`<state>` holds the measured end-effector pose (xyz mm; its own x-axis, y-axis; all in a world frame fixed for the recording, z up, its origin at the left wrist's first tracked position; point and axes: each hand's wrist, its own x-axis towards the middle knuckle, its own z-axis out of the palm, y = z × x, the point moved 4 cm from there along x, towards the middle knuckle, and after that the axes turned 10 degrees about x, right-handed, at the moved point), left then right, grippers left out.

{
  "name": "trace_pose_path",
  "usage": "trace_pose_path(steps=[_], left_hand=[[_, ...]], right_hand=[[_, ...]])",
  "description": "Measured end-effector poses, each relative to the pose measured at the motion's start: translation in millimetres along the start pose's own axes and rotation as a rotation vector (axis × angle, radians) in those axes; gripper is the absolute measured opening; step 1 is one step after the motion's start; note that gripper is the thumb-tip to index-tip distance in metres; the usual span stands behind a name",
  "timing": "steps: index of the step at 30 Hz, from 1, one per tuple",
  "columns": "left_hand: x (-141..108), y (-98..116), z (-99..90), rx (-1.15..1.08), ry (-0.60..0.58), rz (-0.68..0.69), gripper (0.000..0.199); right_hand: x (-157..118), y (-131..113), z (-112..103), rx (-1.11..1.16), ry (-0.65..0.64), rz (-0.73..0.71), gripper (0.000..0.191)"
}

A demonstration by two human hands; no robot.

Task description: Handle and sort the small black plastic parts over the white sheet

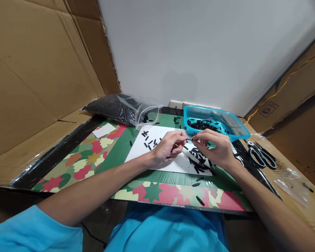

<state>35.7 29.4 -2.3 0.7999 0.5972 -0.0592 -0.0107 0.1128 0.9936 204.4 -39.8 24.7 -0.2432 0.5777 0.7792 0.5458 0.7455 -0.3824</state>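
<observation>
Head view: black oblong piece (200,200) at 5 o'clock on the counter (112,154). Left hand (172,146) and right hand (217,146) pinch a slim dark piece (189,139) over white rectangular sheet (161,165). Black-and-grey-handled scissors (262,156), 3 o'clock. Translucent blue plastic basket (240,130), 1. Clear plastic bag (112,106), dark contents, 10.

Head view, 1 camera | worn above the near edge of the bench (115,154) | facing forward and down | close range, far edge near mid-height
</observation>
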Motion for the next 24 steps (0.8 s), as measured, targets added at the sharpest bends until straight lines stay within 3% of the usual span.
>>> trace_pose_path(steps=[24], left_hand=[[-0.3,-2.1,1.8,-0.039,0.016,-0.022,0.025]], right_hand=[[-1.1,1.3,1.5,0.008,-0.007,0.009,0.007]])
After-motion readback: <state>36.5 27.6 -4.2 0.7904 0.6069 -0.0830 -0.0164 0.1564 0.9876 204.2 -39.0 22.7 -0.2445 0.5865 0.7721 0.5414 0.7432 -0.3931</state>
